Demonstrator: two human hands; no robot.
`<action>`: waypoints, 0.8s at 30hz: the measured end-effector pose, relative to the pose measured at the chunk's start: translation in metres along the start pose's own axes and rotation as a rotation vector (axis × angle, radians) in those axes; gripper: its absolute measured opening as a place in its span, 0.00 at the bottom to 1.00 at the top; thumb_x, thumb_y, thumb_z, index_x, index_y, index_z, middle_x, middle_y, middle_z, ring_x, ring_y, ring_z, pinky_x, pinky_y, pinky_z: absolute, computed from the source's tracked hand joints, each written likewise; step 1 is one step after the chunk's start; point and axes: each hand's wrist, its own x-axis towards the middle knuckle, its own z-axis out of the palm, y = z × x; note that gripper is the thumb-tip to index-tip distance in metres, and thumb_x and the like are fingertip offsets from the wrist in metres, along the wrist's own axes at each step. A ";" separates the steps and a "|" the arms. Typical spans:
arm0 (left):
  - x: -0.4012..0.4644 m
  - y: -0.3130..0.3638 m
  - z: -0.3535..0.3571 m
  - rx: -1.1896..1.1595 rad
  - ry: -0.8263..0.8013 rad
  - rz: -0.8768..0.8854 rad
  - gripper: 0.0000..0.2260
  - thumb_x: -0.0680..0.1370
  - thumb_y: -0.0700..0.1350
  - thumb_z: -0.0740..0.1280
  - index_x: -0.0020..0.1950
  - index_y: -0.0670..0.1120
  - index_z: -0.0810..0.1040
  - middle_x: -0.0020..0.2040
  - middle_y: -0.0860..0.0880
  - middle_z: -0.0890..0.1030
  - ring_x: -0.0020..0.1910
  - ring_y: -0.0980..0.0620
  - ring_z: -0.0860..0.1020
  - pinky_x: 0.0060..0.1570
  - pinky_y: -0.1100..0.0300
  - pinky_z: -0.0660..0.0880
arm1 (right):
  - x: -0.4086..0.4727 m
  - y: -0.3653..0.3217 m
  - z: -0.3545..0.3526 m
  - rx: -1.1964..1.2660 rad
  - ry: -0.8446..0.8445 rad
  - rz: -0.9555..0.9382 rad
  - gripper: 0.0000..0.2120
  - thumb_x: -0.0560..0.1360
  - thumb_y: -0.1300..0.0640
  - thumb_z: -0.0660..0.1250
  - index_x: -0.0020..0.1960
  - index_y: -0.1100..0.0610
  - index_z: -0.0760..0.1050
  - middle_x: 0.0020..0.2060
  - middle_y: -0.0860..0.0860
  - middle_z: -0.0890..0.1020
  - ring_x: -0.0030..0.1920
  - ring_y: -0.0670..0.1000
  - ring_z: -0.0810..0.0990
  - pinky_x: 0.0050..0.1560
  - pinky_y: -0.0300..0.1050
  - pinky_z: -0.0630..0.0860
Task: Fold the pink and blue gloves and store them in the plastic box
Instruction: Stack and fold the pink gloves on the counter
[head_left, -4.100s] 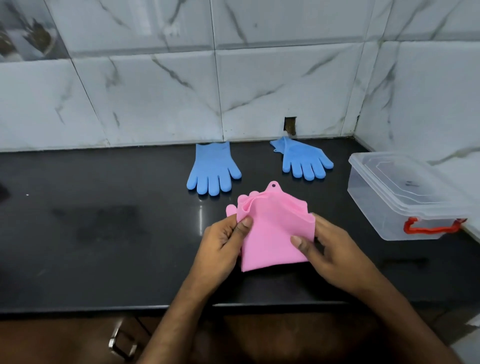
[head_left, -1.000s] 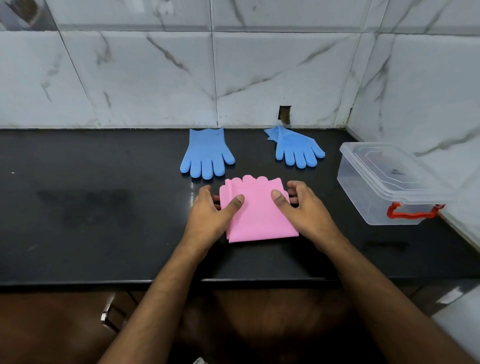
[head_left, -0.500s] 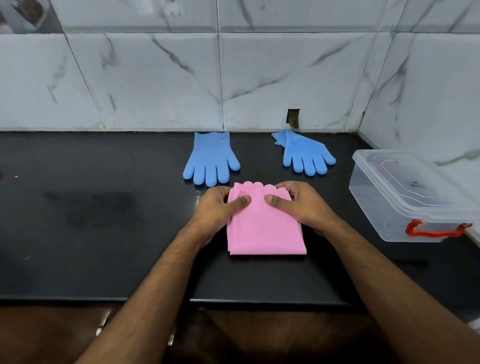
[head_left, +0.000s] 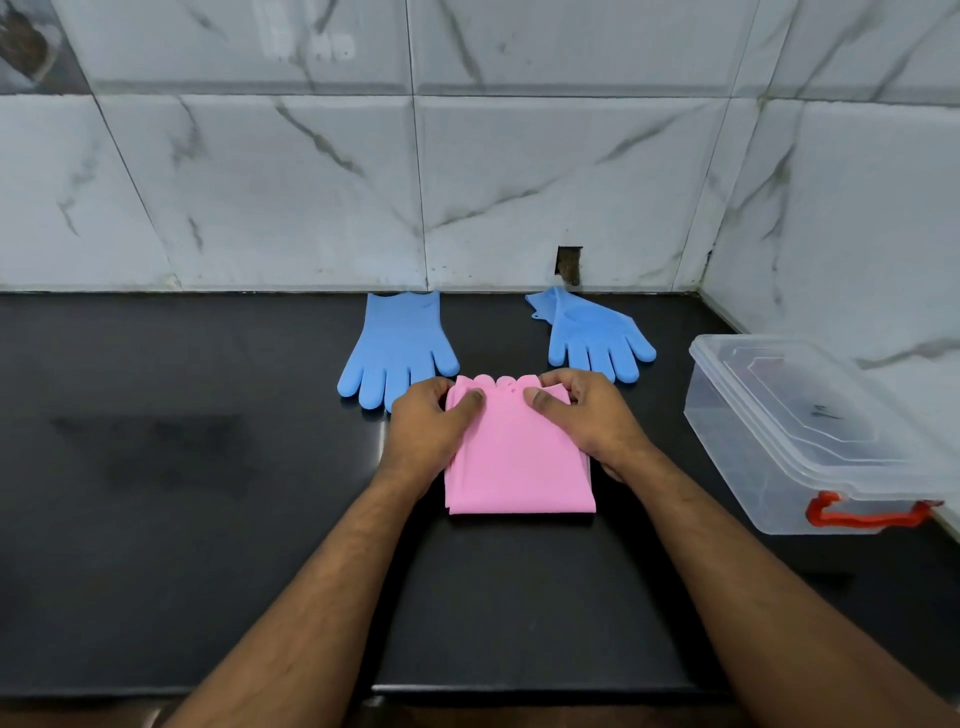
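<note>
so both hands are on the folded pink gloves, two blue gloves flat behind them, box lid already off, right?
Not the lid: the head view shows the plastic box with its lid on. The rest holds: left hand and right hand hold the folded pink gloves, and both blue gloves lie flat behind.

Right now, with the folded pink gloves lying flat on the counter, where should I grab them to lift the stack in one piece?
Probably at the folded pink gloves near edge, from the front: that edge is one straight closed fold, while the far end shows loose scalloped layers that both hands are pinching.
</note>
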 end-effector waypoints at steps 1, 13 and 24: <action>0.001 -0.001 0.000 0.005 0.006 0.003 0.12 0.79 0.55 0.70 0.51 0.47 0.83 0.46 0.49 0.86 0.47 0.49 0.84 0.48 0.47 0.83 | 0.002 0.001 0.000 -0.005 0.001 0.001 0.16 0.76 0.45 0.73 0.60 0.50 0.81 0.49 0.43 0.84 0.50 0.45 0.83 0.49 0.45 0.81; -0.005 0.000 0.001 0.033 0.354 0.196 0.17 0.79 0.61 0.68 0.45 0.47 0.79 0.44 0.49 0.78 0.40 0.57 0.76 0.37 0.65 0.67 | -0.012 -0.005 -0.007 -0.191 0.266 -0.170 0.20 0.79 0.36 0.60 0.51 0.51 0.81 0.45 0.46 0.77 0.40 0.42 0.75 0.41 0.33 0.68; -0.071 0.015 0.008 0.229 0.485 0.656 0.06 0.79 0.48 0.67 0.47 0.47 0.79 0.45 0.53 0.76 0.46 0.54 0.74 0.36 0.59 0.70 | -0.073 -0.012 -0.009 -0.389 0.455 -0.396 0.08 0.82 0.53 0.64 0.56 0.53 0.80 0.49 0.47 0.75 0.48 0.45 0.74 0.45 0.35 0.71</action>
